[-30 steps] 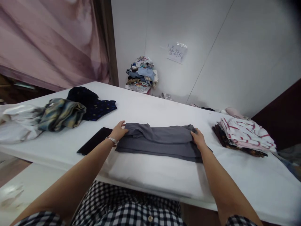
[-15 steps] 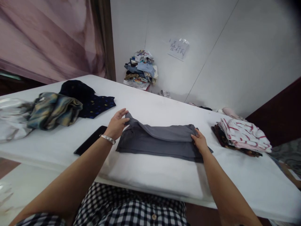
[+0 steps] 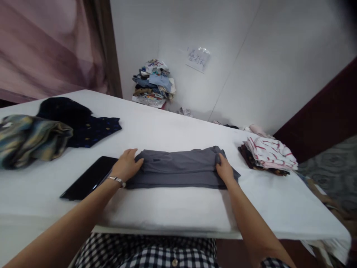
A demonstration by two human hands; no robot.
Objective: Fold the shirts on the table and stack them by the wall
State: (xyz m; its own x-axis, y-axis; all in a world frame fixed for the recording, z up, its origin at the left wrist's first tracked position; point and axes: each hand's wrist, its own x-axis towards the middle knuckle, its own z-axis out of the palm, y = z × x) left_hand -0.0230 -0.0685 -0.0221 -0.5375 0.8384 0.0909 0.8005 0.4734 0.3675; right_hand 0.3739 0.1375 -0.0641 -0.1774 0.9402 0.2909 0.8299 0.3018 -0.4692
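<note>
One end of grey cloth point(image 3: 178, 163) has dropped.

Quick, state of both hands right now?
Left hand: at the left end of the grey garment; grip cannot be told.
Right hand: closed, holding its right end.

A pale grey wall point(image 3: 256, 70) fills the top centre, bearing one paper sign point(image 3: 197, 60). At upper left hangs a pink curtain point(image 3: 47, 44); below, a white counter point(image 3: 167, 132) spreads across the frame.
</note>
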